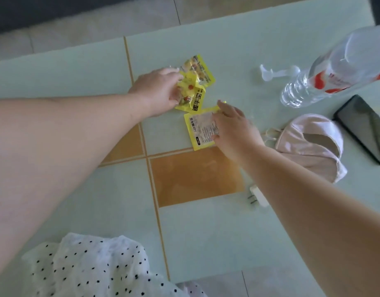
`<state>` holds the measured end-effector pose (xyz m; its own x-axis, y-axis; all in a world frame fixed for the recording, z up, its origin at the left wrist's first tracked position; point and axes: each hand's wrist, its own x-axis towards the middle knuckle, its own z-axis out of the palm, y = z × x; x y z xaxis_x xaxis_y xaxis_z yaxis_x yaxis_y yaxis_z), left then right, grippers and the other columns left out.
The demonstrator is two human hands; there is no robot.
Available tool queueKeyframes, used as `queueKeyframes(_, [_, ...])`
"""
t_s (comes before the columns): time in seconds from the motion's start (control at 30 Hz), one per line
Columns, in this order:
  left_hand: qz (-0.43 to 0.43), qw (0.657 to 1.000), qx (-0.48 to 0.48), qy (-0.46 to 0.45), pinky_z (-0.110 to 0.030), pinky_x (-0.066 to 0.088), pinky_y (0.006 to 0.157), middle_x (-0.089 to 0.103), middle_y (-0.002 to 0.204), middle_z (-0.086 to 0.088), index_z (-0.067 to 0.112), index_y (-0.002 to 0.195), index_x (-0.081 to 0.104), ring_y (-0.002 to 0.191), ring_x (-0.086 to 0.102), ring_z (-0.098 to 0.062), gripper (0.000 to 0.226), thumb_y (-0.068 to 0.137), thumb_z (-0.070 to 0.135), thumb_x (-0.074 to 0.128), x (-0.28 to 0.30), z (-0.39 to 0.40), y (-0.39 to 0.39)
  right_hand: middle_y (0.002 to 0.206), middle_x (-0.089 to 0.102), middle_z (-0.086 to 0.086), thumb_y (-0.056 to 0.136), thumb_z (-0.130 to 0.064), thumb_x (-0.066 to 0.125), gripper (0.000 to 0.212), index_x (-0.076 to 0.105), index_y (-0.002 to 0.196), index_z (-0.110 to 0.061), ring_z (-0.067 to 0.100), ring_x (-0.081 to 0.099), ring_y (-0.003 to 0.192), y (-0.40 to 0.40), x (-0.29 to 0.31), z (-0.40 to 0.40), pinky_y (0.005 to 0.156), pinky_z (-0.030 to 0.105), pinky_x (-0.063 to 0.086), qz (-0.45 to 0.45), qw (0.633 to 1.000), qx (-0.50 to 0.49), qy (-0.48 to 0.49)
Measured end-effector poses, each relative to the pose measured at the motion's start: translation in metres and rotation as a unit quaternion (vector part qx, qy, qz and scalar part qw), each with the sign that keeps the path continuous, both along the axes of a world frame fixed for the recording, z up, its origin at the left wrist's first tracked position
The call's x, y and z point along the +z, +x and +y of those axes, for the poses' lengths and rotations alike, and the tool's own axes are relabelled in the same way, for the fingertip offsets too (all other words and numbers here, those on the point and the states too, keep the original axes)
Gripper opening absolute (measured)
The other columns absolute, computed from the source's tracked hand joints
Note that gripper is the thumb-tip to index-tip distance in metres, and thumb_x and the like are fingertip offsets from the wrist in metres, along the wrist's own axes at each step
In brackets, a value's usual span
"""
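The left hand point(156, 91) reaches out over the pale green worktop with orange squares point(206, 232). Its grip is closed on two shiny yellow plastic packets with black writing point(197, 86). The fingers curl over the packets and pinch them together. One packet pokes out past the fingers on the far side and the other on the near side, and its near corner is low on the worktop. Just beside them, a little nearer to the person, a third flat yellow packet with a white label point(203, 130) lies on the worktop. The right hand point(234, 129) rests on the right part of this packet. Its grip is open, with the fingers laid out over the far corner and the thumb touching the near edge. To the right, a big clear plastic bottle with a red and white label point(334, 67) lies on its side. A small clear plastic scoop point(272, 72) sits near the bottle's bottom end. A soft pink cloth mask point(311, 144) lies close to the right arm, and a flat black phone point(364, 127) lies just past it. A little white plug point(257, 197) peeks out beside the right arm. A white cloth with black dots point(88, 266) is at the near edge.
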<state>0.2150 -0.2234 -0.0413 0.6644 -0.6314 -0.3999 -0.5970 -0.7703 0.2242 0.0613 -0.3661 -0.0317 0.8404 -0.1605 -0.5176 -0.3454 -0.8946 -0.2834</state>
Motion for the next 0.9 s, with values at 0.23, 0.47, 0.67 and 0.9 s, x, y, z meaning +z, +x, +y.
queueKeyframes(0.23, [-0.072, 0.995, -0.041, 0.052, -0.043, 0.026, 0.111, 0.036, 0.148, -0.013, 0.018, 0.149, 0.023, 0.137, 0.034, -0.031, 0.088, 0.079, 0.043, 0.070, -0.011, -0.024, 0.007, 0.144, 0.037, 0.004, 0.085, -0.024, 0.064, 0.070, 0.028, 0.144, -0.020, 0.027, 0.024, 0.141, 0.006, -0.028, -0.010, 0.118, 0.050, 0.005, -0.053, 0.993, 0.077, -0.073])
queueKeyframes(0.47, [0.000, 0.995, 0.101, 0.011, -0.039, 0.040, 0.093, 0.049, 0.129, -0.012, 0.009, 0.127, 0.048, 0.119, 0.048, -0.032, 0.072, 0.072, 0.045, 0.076, -0.010, -0.021, 0.004, 0.114, 0.054, 0.005, 0.084, -0.024, 0.062, 0.034, 0.051, 0.115, -0.015, 0.029, 0.047, 0.111, 0.005, -0.027, -0.004, 0.091, 0.036, 0.034, -0.019, 0.996, 0.065, -0.059])
queueKeyframes(0.67, [0.013, 0.983, 0.161, -0.092, -0.032, 0.032, 0.106, 0.041, 0.139, -0.015, 0.004, 0.129, 0.048, 0.131, 0.037, -0.029, 0.075, 0.071, 0.040, 0.079, -0.008, -0.041, 0.024, 0.116, 0.052, 0.005, 0.087, -0.029, 0.059, 0.036, 0.048, 0.117, -0.013, 0.029, 0.046, 0.111, -0.006, -0.033, -0.006, 0.087, 0.035, 0.034, -0.039, 0.996, 0.035, -0.070])
queueKeyframes(0.9, [-0.003, 0.978, 0.200, -0.061, -0.036, 0.038, 0.096, 0.044, 0.133, -0.012, 0.009, 0.127, 0.045, 0.121, 0.047, -0.029, 0.073, 0.071, 0.042, 0.078, -0.024, -0.050, 0.006, 0.112, 0.056, 0.007, 0.089, -0.031, 0.058, 0.033, 0.047, 0.112, -0.011, 0.031, 0.050, 0.106, -0.004, -0.037, -0.015, 0.082, 0.038, 0.032, -0.082, 0.992, -0.082, -0.058])
